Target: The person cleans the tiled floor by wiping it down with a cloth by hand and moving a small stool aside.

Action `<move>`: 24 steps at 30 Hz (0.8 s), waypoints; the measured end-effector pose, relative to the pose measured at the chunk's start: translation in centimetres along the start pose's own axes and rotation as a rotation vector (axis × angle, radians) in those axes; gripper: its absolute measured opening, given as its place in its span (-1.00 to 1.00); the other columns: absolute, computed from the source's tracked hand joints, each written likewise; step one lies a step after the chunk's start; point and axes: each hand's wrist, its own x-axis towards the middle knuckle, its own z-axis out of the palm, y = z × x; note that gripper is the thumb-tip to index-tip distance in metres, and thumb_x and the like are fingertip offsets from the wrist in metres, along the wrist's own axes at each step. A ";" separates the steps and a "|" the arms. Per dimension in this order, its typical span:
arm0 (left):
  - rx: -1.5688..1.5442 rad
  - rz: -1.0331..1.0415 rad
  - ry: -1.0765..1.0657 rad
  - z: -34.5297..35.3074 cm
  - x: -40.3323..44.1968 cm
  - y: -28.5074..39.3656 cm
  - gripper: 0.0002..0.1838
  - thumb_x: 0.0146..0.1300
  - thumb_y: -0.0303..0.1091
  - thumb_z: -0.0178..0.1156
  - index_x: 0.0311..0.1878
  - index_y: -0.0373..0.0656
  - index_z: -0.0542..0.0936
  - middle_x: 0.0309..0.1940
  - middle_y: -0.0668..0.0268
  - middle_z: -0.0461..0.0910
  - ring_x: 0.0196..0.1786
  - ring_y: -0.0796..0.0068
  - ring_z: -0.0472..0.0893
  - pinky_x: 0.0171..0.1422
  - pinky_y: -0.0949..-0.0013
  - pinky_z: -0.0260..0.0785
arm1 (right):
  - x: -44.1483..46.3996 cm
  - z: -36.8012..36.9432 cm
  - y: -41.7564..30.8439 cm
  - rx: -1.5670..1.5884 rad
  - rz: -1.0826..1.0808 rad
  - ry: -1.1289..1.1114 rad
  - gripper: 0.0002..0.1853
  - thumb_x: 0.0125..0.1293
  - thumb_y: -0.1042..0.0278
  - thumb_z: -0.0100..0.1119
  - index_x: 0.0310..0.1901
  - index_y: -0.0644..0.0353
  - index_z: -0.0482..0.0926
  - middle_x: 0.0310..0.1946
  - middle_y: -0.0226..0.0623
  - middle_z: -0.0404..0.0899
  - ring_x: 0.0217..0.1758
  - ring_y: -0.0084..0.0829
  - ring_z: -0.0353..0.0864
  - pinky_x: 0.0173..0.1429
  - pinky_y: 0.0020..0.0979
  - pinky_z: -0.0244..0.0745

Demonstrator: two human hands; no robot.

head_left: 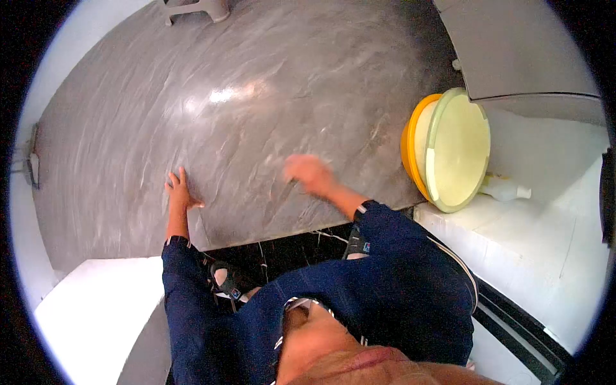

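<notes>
The grey, streaked floor (244, 128) spreads out in front of me. My left hand (180, 191) rests on it with the fingers spread and the thumb out to the side, holding nothing. To its right, my right hand (309, 174) is low over the same floor and blurred by motion. Its fingers look curled closed. A small dark patch shows beneath them, but what they hold, if anything, cannot be made out.
Nested basins, a pale green one (457, 151) and an orange one (410, 147), lean on edge at right. A white bottle (507, 189) lies beside them on a white ledge (487, 224). A stool (199, 8) stands at the far edge. My sandalled foot (224, 279) is near the floor's front edge.
</notes>
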 end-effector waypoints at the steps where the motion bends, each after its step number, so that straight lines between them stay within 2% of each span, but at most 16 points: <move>1: -0.008 0.007 0.001 0.0 -0.1 0.0 0.59 -0.64 -0.15 0.67 0.49 0.03 -0.24 0.46 -0.19 -0.26 0.47 -0.28 -0.16 0.50 -0.07 -0.10 | -0.6 -1.0 2.5 -0.066 0.159 0.065 -0.66 0.24 0.47 -0.03 0.04 -0.03 0.52 0.07 -0.25 0.52 0.21 -0.16 0.43 0.32 -0.12 0.21; 2: -0.016 0.014 0.003 -0.1 -0.2 0.0 0.59 -0.64 -0.13 0.67 0.49 0.01 -0.25 0.45 -0.20 -0.26 0.47 -0.28 -0.15 0.50 -0.07 -0.10 | -1.2 -1.8 5.0 -0.132 0.318 0.130 -0.67 0.25 0.46 -0.04 0.04 0.01 0.52 0.10 -0.25 0.50 0.23 -0.15 0.40 0.32 -0.12 0.20; 4: 0.009 0.040 0.021 0.2 0.0 -0.5 0.59 -0.64 -0.11 0.67 0.49 -0.03 -0.25 0.44 -0.23 -0.25 0.47 -0.28 -0.14 0.49 -0.09 -0.10 | -2.3 -3.7 9.1 -0.515 0.502 0.345 -0.70 0.28 0.38 -0.03 0.04 0.09 0.51 0.17 -0.21 0.43 0.27 -0.11 0.33 0.29 -0.12 0.23; 5: 0.037 0.042 0.040 1.0 -0.1 -1.1 0.59 -0.63 -0.10 0.67 0.48 -0.04 -0.25 0.44 -0.24 -0.24 0.47 -0.28 -0.14 0.49 -0.10 -0.11 | -0.8 -7.1 8.1 -0.455 0.734 0.261 -0.67 0.29 0.34 -0.03 0.08 0.12 0.48 0.19 -0.15 0.40 0.29 -0.10 0.29 0.30 -0.11 0.20; 7: 0.071 0.039 0.049 1.1 -0.4 -1.7 0.59 -0.63 -0.08 0.66 0.48 -0.06 -0.26 0.43 -0.27 -0.22 0.46 -0.29 -0.12 0.48 -0.12 -0.11 | -0.1 -8.7 11.8 -0.458 1.014 0.302 -0.59 0.30 0.26 -0.04 0.18 0.11 0.41 0.23 -0.08 0.34 0.32 -0.07 0.24 0.33 -0.09 0.16; 8: 0.077 0.034 0.041 0.7 -0.7 -1.3 0.60 -0.63 -0.06 0.66 0.48 -0.07 -0.27 0.42 -0.28 -0.21 0.46 -0.29 -0.11 0.48 -0.13 -0.11 | -1.1 -7.0 17.0 -0.526 1.064 0.434 -0.55 0.30 0.24 -0.05 0.23 0.08 0.37 0.24 -0.05 0.32 0.34 -0.06 0.21 0.35 -0.08 0.13; 12: 0.095 0.033 0.021 -0.2 -2.0 -0.8 0.60 -0.63 -0.02 0.66 0.47 -0.11 -0.27 0.41 -0.30 -0.15 0.45 -0.29 -0.08 0.47 -0.15 -0.12 | 2.6 -9.8 22.7 -0.556 1.411 0.440 -0.49 0.34 0.13 -0.12 0.31 0.05 0.29 0.32 -0.09 0.22 0.41 -0.04 0.09 0.37 0.01 0.08; 14: 0.097 -0.001 -0.026 -1.6 -3.5 0.7 0.59 -0.61 -0.02 0.65 0.47 -0.15 -0.26 0.40 -0.30 -0.12 0.45 -0.28 -0.06 0.47 -0.16 -0.12 | 4.2 -12.0 25.8 -0.458 1.405 0.553 -0.47 0.35 0.08 -0.14 0.32 0.05 0.29 0.34 -0.07 0.20 0.41 -0.01 0.09 0.41 -0.02 0.03; 16: 0.104 -0.015 -0.076 -2.4 -4.3 2.3 0.58 -0.59 -0.02 0.64 0.47 -0.16 -0.26 0.40 -0.31 -0.11 0.45 -0.30 -0.06 0.47 -0.15 -0.14 | 5.4 -15.2 27.5 -0.496 1.421 0.452 -0.48 0.37 0.07 -0.18 0.33 0.02 0.28 0.35 -0.10 0.20 0.41 -0.05 0.10 0.43 -0.06 0.02; 17: 0.104 0.056 -0.032 -2.6 -4.8 2.5 0.57 -0.58 -0.06 0.64 0.48 -0.09 -0.27 0.42 -0.27 -0.16 0.43 -0.36 -0.06 0.45 -0.13 0.00 | 7.1 -16.5 27.9 -0.582 1.306 0.346 -0.49 0.39 0.07 -0.20 0.32 0.04 0.28 0.35 -0.13 0.22 0.41 -0.09 0.12 0.43 -0.10 0.03; 18: 0.093 0.019 -0.061 -2.9 -5.0 2.9 0.57 -0.58 -0.07 0.64 0.48 -0.06 -0.27 0.42 -0.25 -0.18 0.43 -0.38 -0.07 0.42 -0.12 0.07 | 9.2 -17.0 28.7 -0.663 1.185 0.243 -0.49 0.40 0.07 -0.22 0.32 0.06 0.29 0.34 -0.17 0.24 0.41 -0.13 0.14 0.43 -0.13 0.04; 20: 0.069 -0.054 -0.117 -3.6 -4.9 3.2 0.57 -0.58 -0.10 0.65 0.48 0.01 -0.28 0.44 -0.21 -0.23 0.42 -0.42 -0.10 0.37 -0.10 0.20 | 15.4 -13.7 33.6 -0.619 1.001 0.412 -0.50 0.41 0.07 -0.22 0.31 0.07 0.30 0.32 -0.22 0.28 0.40 -0.19 0.17 0.43 -0.18 0.04; 21: 0.065 -0.049 -0.099 -3.0 -4.8 2.7 0.57 -0.58 -0.13 0.65 0.48 0.09 -0.30 0.45 -0.17 -0.27 0.41 -0.45 -0.11 0.29 -0.07 0.34 | 19.2 -11.9 32.6 -0.579 0.890 0.460 -0.52 0.40 0.10 -0.19 0.28 0.07 0.34 0.31 -0.21 0.29 0.37 -0.19 0.21 0.41 -0.19 0.07; 22: 0.080 -0.062 -0.094 -2.6 -4.9 2.5 0.57 -0.59 -0.13 0.65 0.48 0.09 -0.30 0.45 -0.17 -0.27 0.41 -0.45 -0.10 0.29 -0.07 0.34 | 23.7 -9.4 30.4 -0.538 0.779 0.507 -0.55 0.38 0.12 -0.16 0.24 0.07 0.38 0.30 -0.21 0.30 0.35 -0.20 0.24 0.39 -0.20 0.11; 23: 0.099 -0.057 -0.081 -2.4 -4.5 2.7 0.57 -0.59 -0.13 0.65 0.48 0.10 -0.30 0.45 -0.17 -0.27 0.40 -0.46 -0.10 0.29 -0.07 0.34 | 27.8 -7.9 29.4 -0.739 0.688 0.224 -0.63 0.34 0.21 -0.09 0.12 0.08 0.48 0.19 -0.16 0.42 0.26 -0.18 0.35 0.31 -0.18 0.20; 24: 0.117 -0.052 -0.067 -2.4 -4.3 2.9 0.58 -0.60 -0.14 0.65 0.48 0.10 -0.30 0.45 -0.17 -0.27 0.40 -0.46 -0.09 0.29 -0.07 0.34 | 30.2 -6.6 23.7 -0.666 0.457 0.251 -0.67 0.31 0.26 -0.08 0.05 0.11 0.51 0.09 -0.14 0.49 0.19 -0.17 0.41 0.29 -0.16 0.23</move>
